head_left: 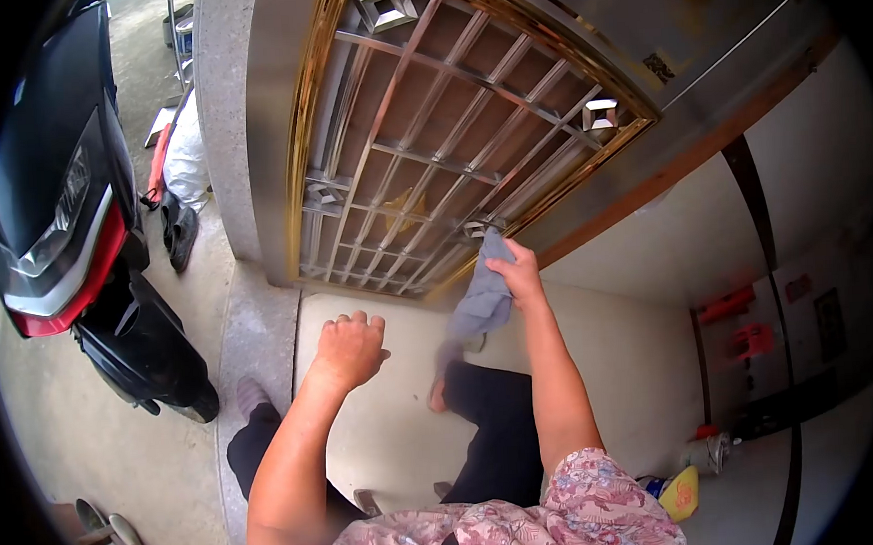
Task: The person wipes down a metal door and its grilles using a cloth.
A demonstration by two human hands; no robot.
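A grey-blue cloth (484,292) hangs from my right hand (521,273), whose fingers are closed on its upper part. The cloth's top reaches the lower corner of a metal door panel (431,164) with silver bars and a gold-coloured frame. Near the door's bottom edge, to the left, my left hand (350,350) is raised above the floor with its fingers curled. Nothing shows in it, and it is apart from the door and the cloth.
A black and red scooter (78,212) stands at the left, with dark shoes (179,232) and a white bag (187,157) beyond it. A stone threshold (255,351) runs beside my foot. Footwear (125,536) lies at lower left; a yellow item (679,495) is at lower right.
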